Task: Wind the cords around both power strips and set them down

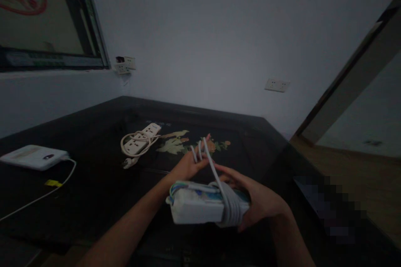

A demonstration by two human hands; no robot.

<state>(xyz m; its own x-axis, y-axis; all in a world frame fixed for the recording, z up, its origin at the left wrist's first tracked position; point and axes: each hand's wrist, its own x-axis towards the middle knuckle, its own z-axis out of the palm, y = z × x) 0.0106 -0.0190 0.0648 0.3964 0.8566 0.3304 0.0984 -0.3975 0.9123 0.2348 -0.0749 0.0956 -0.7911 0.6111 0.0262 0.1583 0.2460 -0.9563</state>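
Observation:
Low over the dark table, my right hand (258,200) grips one end of a white box-shaped device (197,208). Blue patches show on its upper face, but its exact kind is not clear in the dim light. A grey-white cable (232,206) is wound in several turns around the end near my right hand. From there the cable stretches up to my left hand (191,164), where loops of it lie around the fingers. My left hand is closed on these loops, farther out over the table than the device.
A white power strip (137,143) with its coiled cord lies on the table beyond my left arm. At far left sit a white device (34,156) with a thin cable and a yellow tag (53,183). A blurred dark flat object (322,208) lies at right. Wall sockets (277,85) are behind.

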